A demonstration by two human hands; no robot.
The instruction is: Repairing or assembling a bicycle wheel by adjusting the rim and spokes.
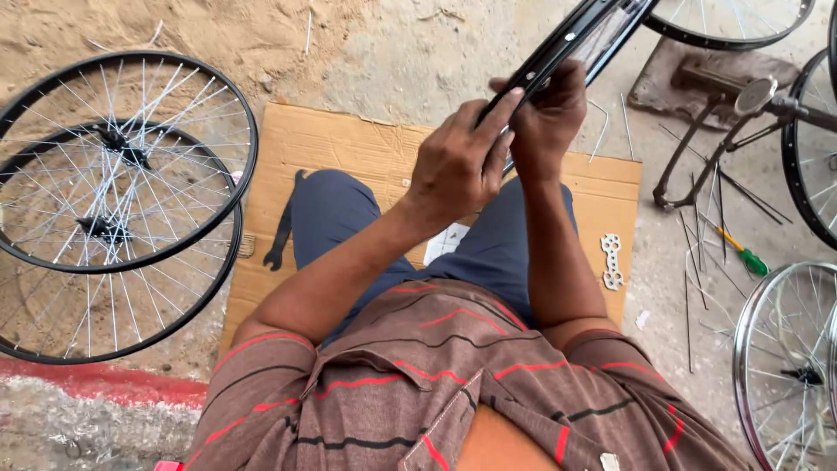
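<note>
- Nearest the camera, the person sits on a sheet of cardboard laid over sandy ground, legs stretched forward; a slip of the seat on loose sand could jolt the arms.
- Just beyond the knees, both hands meet on a black wheel rim that runs up and to the right out of the frame.
- Left hand has its grip closed over the rim's edge, thumb pressed along the top; right hand wraps the rim from the far side, fingers curled tight around it.
- Only the hands carry the rim here, so I judge that a loosened grip could let it swing down onto the legs or twist out of line.
- Fingers sit close to the rim's inner channel and holes; a sudden turn could pinch them.
- Beside the right thigh lies a flat metal wrench with several holes, within reach but easy to kick aside.
- Further right, loose spokes and a green-handled screwdriver lie scattered on the ground; they could roll, get stepped on, or prick a hand reaching blind.
- On the left, 2 spoked wheels are stacked, one overlapping the other; a knock could tangle their spokes.
- Farthest off, at upper right, a dark metal stand rises near more wheels, where the long rim might strike it if swung.
</note>
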